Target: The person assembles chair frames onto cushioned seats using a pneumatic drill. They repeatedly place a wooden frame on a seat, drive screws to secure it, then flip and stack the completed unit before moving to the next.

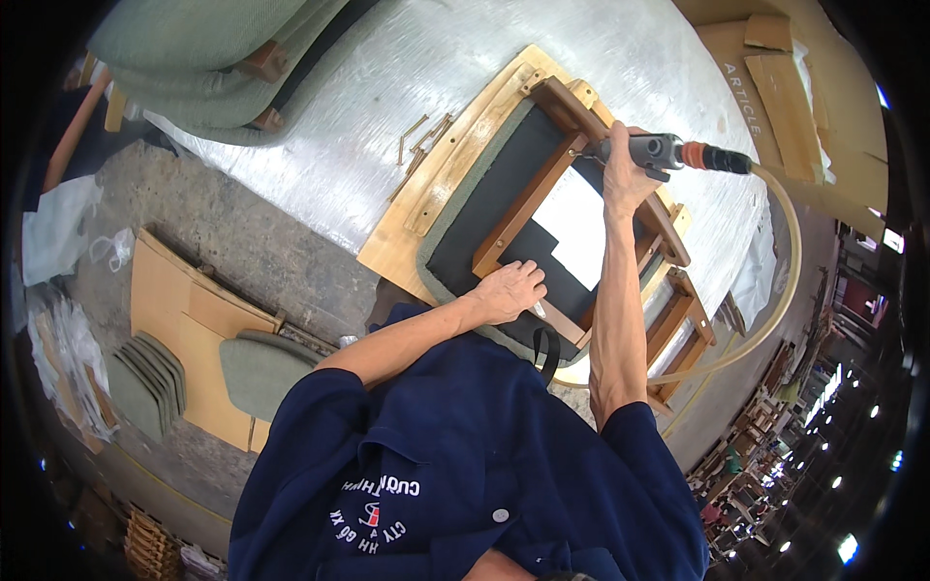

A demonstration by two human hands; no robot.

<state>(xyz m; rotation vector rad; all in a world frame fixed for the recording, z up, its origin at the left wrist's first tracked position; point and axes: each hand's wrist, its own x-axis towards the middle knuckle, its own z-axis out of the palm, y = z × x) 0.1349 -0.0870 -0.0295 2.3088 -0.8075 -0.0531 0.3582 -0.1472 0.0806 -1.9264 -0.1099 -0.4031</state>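
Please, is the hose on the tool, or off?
On: the pale hose meets the black end of the tool in the right hand.

— What is gripped by the right hand [630, 176]?
— A grey power tool [655, 151], joined to a pale hose [795, 242]; its tip is aimed at a far joint of the brown wooden frame [528, 207].
— And the left hand [510, 291]?
— It is laid at the frame's near side, above the black-bottomed seat [489, 179].
— What is strewn on the table [339, 126]?
— Slim fasteners [416, 125], beside the wooden board [387, 242].
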